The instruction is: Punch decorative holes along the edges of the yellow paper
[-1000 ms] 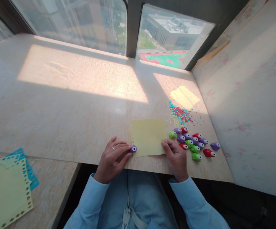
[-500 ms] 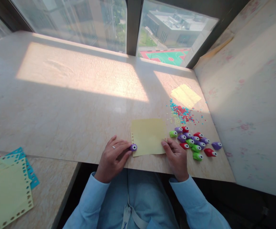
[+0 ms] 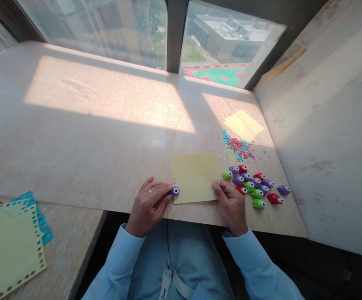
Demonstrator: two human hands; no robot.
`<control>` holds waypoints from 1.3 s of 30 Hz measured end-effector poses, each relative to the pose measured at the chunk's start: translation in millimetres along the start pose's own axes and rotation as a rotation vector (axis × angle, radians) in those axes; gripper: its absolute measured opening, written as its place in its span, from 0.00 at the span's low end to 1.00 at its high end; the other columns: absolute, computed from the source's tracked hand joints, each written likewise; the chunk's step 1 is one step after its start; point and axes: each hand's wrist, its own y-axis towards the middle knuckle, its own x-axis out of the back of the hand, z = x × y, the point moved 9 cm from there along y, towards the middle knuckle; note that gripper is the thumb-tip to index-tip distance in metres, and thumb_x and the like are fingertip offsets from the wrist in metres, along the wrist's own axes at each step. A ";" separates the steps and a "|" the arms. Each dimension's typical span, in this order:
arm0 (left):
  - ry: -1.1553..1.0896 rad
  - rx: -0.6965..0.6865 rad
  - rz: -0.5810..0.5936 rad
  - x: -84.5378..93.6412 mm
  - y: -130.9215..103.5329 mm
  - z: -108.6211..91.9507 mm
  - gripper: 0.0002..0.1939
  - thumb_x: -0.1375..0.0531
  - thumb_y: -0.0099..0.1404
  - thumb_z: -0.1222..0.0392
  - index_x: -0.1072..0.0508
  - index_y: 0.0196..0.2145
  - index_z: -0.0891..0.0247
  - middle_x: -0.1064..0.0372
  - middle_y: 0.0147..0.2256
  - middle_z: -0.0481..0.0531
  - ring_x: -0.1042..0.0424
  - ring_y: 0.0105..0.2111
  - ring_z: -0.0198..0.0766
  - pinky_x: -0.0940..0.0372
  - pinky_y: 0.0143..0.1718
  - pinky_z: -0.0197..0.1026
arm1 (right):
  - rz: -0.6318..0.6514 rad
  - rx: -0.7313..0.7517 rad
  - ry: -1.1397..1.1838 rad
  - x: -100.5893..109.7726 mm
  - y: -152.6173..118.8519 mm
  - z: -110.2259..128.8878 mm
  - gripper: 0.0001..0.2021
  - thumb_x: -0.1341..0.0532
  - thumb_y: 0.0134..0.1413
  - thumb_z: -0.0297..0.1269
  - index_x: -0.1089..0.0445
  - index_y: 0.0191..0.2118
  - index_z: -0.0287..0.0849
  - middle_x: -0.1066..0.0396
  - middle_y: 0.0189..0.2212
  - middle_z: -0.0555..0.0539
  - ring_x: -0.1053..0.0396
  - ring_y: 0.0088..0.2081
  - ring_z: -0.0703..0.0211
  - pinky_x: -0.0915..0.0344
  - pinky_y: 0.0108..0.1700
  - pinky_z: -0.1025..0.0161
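Observation:
A small purple craft punch [image 3: 175, 191] with a star mark on its face sits at the left edge of a yellow sheet of paper [image 3: 196, 175]. My left hand [image 3: 149, 204] is closed around the punch, thumb below and fingers above. Punched holes run down the sheet's left edge above the punch. My right hand [image 3: 230, 204] pinches the sheet's right edge between thumb and fingers. Close to its right lies a cluster of punches in purple, red and green, among them a green punch [image 3: 258, 204] and a red punch [image 3: 275, 198].
Paper bits [image 3: 240, 149] in red, blue and yellow lie beyond the punches, near a stack of yellow paper [image 3: 244, 126]. Yellow sheets with punched borders [image 3: 10, 250] lie at lower left over a blue sheet [image 3: 45, 229]. A wall [image 3: 327, 137] bounds the right side.
The sheet's upper edge has shifted very slightly away from me. Both hands keep their grips, the left on the punch and the right on the sheet.

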 end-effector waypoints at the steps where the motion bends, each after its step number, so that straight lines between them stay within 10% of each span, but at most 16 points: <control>1: 0.002 -0.001 0.002 -0.1 0.0 -0.2 0.11 0.40 0.65 0.65 0.26 0.45 0.58 0.23 0.42 0.53 0.25 0.43 0.40 0.41 0.59 0.56 | 0.002 -0.001 0.001 -0.2 0.0 0.0 0.16 0.35 0.52 0.49 0.23 0.39 0.41 0.21 0.36 0.46 0.25 0.39 0.49 0.29 0.44 0.53; 14: 0.008 0.008 -0.005 1.4 0.6 0.4 0.12 0.39 0.64 0.63 0.26 0.46 0.59 0.24 0.43 0.54 0.26 0.44 0.41 0.40 0.58 0.56 | 0.101 -0.003 -0.009 -7.3 -2.2 5.4 0.20 0.38 0.56 0.50 0.25 0.46 0.40 0.22 0.35 0.44 0.25 0.35 0.51 0.27 0.36 0.56; 21: -0.015 0.058 -0.006 1.5 0.2 6.1 0.13 0.39 0.65 0.61 0.27 0.47 0.59 0.25 0.43 0.54 0.27 0.45 0.42 0.40 0.59 0.57 | -0.111 0.421 -0.594 20.5 -17.5 60.0 0.18 0.41 0.61 0.45 0.28 0.51 0.40 0.33 0.24 0.49 0.37 0.24 0.59 0.34 0.31 0.60; 29: 0.114 0.112 -0.010 -4.1 8.1 4.9 0.11 0.37 0.63 0.55 0.24 0.43 0.61 0.27 0.40 0.56 0.30 0.45 0.46 0.34 0.50 0.53 | 0.333 0.742 -0.646 -49.3 -29.0 69.1 0.16 0.43 0.63 0.36 0.30 0.55 0.44 0.32 0.56 0.38 0.37 0.58 0.46 0.36 0.56 0.46; 39: 0.075 0.098 0.039 -4.0 7.1 2.5 0.08 0.37 0.64 0.57 0.23 0.41 0.58 0.25 0.37 0.52 0.29 0.45 0.44 0.39 0.56 0.55 | 0.360 0.724 -0.644 -66.9 -25.3 51.4 0.16 0.43 0.63 0.36 0.30 0.55 0.45 0.34 0.59 0.39 0.40 0.62 0.46 0.38 0.59 0.44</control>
